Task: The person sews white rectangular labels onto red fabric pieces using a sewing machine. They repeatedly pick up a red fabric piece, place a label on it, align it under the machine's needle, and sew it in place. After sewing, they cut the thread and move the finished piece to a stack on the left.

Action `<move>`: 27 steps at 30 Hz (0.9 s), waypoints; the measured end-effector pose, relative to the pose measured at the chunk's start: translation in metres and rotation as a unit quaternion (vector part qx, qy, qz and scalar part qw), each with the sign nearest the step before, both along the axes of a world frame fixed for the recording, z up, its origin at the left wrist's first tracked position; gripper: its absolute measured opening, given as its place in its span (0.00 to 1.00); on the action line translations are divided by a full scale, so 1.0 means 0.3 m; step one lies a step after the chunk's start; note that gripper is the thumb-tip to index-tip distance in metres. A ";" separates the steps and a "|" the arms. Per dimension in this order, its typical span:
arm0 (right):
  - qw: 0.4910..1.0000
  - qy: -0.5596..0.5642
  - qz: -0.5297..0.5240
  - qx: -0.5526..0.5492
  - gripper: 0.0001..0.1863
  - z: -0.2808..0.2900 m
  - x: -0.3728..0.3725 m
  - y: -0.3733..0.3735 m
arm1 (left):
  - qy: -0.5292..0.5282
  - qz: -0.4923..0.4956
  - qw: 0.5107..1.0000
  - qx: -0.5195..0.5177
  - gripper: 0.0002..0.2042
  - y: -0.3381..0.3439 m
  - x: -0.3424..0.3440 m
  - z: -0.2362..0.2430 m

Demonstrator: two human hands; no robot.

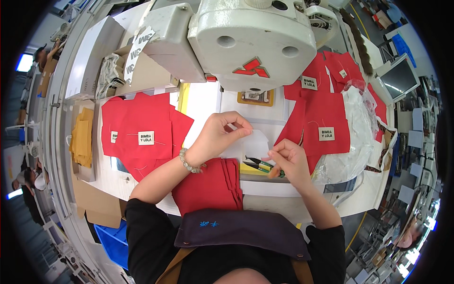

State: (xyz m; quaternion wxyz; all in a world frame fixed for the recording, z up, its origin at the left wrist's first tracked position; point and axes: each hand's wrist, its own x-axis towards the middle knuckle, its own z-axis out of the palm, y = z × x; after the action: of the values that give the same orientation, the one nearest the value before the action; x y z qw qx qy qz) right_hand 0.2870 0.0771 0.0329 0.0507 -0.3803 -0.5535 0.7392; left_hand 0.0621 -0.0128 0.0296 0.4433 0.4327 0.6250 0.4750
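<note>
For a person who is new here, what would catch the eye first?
Probably the bright red fabric pieces, spread at left and right. A large white machine head fills the top centre. Below it, green-handled snips sit in the right hand.

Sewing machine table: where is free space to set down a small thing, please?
Bare: the white surface beyond the left hand, between the yellow strip and brass-framed plate; also the front right tabletop by the plastic bag. Crowded: near the right hand, with thread snips and red fabric stack; rightward, red panels overlap.
</note>
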 end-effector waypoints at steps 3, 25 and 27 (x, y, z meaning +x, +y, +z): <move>0.977 -0.126 0.137 0.101 0.11 0.099 0.005 0.070 | 0.060 -0.004 0.998 0.036 0.04 -0.008 -0.012 -0.003; 0.649 0.040 0.161 0.743 0.13 -0.062 -0.137 0.188 | 0.427 -0.156 0.864 0.218 0.13 0.041 -0.081 -0.092; 0.643 0.013 0.172 0.746 0.16 -0.062 -0.128 0.176 | 0.480 -0.151 0.826 0.255 0.15 0.056 -0.083 -0.108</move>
State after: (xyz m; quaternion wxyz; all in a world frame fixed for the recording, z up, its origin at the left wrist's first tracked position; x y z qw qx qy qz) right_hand 0.2485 0.1300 0.0143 0.1966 -0.1023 -0.9722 0.0762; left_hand 0.0373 0.0040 -0.0029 0.0281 0.7928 0.5422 0.2768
